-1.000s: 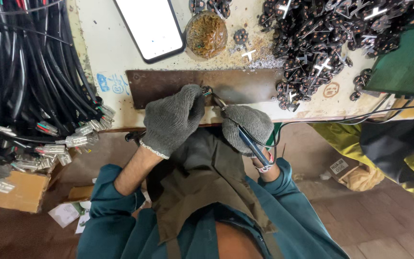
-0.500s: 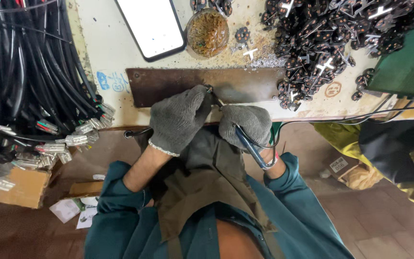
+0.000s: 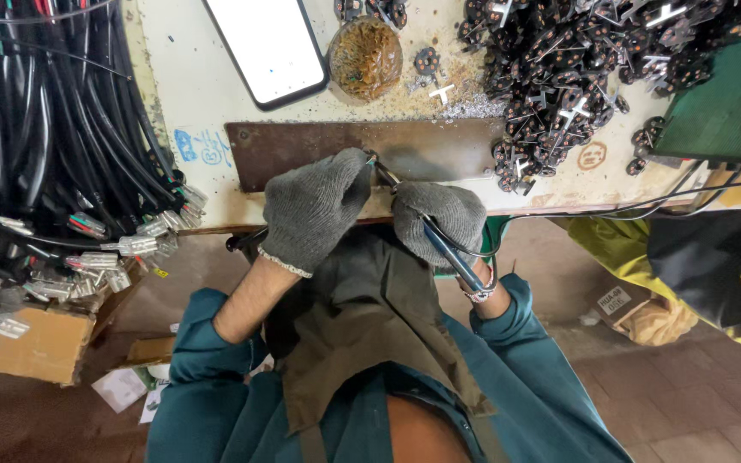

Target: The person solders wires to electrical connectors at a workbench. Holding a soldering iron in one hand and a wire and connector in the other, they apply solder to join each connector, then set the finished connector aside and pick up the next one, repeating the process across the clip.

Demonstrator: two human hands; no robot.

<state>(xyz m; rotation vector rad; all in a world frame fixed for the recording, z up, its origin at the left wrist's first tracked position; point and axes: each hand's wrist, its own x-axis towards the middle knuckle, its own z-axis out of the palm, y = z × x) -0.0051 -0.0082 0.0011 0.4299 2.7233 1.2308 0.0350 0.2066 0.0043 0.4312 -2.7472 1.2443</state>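
Both hands wear grey knit gloves and meet at the near edge of the worktop [image 3: 216,94], dead centre of the frame. The left hand [image 3: 315,206] is curled into a closed grip with its fingertips pinched at something tiny up by the brown metal plate [image 3: 439,150], but the glove covers it, so I can't tell what the piece is. A dark cable [image 3: 246,240] pokes out from under that hand toward the left, and its far end is hidden under the glove too.

The right hand [image 3: 439,214] is clamped shut on blue-handled pliers [image 3: 452,249]. The handles run down past the wrist toward lower right, while the nose points up-left and touches the spot where the left fingertips are. The tip itself is too small to make out.

Around them:
- upper left, a thick bundle of black cables [image 3: 45,129] with silvery terminals at the ends, cut off by the frame edge
- top centre, a phone [image 3: 272,47] with a white screen, partly cropped at the top
- just right of it, a round brown dish [image 3: 366,56], contents blurry
- upper right, a big heap of small dark parts [image 3: 576,60], spilling out of frame
- lower left, a cardboard box [image 3: 32,347] down on the floor
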